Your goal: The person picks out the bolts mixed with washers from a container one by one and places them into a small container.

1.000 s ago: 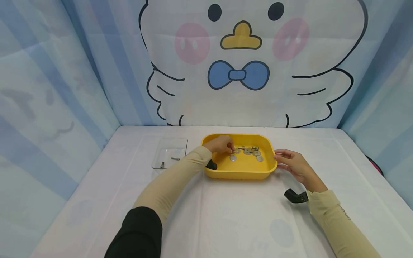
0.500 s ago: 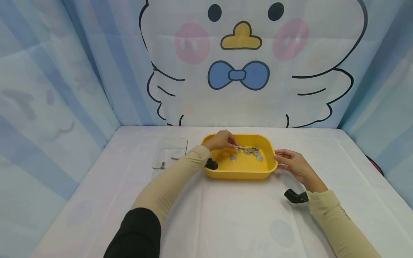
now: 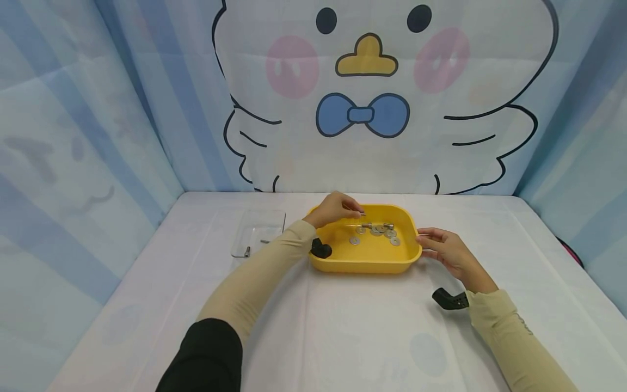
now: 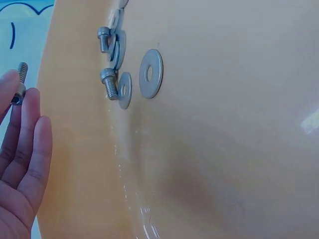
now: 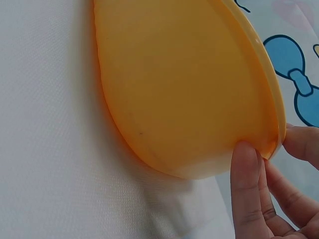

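Note:
In the left wrist view a small socket-head screw (image 4: 23, 73) is pinched between thumb and fingertips, its threads pointing up. The left hand (image 3: 333, 210) is over the far left part of a yellow tray (image 3: 362, 267). Flat metal washers (image 4: 151, 73) lie in the tray, along with a screw (image 4: 108, 83) and another screw (image 4: 103, 39) at the washers' edge. At the tray's right end, the right hand (image 3: 449, 253) holds the rim. Its thumb (image 5: 246, 172) lies against the outer wall, while other fingers reach the rim.
Left of the tray, a clear shallow box (image 3: 252, 222) sits partly behind the left forearm. Inside it are an upright-looking screw (image 3: 247, 251) and a lying screw (image 3: 265, 241). A patterned curtain (image 3: 362, 163) stands behind the white-covered table (image 3: 362, 337).
The left hand has risen from among the washers toward the tray's far edge with the screw in its fingers. The right hand has stayed at the tray's right end.

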`<state>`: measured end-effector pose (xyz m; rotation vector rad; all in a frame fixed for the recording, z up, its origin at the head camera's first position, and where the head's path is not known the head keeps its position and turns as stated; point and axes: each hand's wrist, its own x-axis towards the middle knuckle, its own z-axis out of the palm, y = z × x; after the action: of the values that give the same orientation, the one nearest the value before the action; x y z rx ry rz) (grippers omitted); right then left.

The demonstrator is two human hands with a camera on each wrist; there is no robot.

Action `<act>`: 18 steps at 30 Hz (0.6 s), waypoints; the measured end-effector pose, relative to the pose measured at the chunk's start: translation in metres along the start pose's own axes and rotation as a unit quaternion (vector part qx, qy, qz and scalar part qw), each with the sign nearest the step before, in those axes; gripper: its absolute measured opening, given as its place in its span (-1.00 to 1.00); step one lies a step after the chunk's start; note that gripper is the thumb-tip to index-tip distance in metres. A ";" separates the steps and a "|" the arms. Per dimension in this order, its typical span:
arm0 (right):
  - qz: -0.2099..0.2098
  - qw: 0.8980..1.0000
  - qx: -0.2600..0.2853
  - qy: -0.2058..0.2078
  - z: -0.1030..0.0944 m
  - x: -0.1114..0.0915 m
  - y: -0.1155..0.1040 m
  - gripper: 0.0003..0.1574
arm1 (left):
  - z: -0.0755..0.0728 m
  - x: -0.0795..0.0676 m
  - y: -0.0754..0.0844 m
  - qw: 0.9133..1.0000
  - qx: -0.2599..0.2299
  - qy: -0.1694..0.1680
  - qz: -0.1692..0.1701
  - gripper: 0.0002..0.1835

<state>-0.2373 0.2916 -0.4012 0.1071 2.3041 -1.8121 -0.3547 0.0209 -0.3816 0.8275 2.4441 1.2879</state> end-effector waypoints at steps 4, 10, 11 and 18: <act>0.003 1.000 0.001 0.000 0.000 0.000 0.001 -0.19 | 0.000 -0.003 0.003 0.999 -0.030 0.014 -0.008 -0.80; 0.001 1.000 -0.001 -0.001 0.001 -0.001 0.000 -0.19 | -0.003 -0.002 0.003 0.999 -0.044 0.024 -0.014 -0.80; 0.001 1.000 -0.003 -0.001 0.001 -0.001 0.000 -0.19 | -0.003 -0.002 0.004 0.999 -0.045 0.025 -0.014 -0.80; 0.007 1.000 -0.004 0.002 -0.001 0.001 0.001 -0.19 | -0.007 -0.003 0.010 0.998 -0.063 0.028 -0.010 -0.78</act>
<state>-0.2383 0.2925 -0.4019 0.1265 2.3070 -1.7987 -0.3523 0.0188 -0.3690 0.7417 2.3773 1.4608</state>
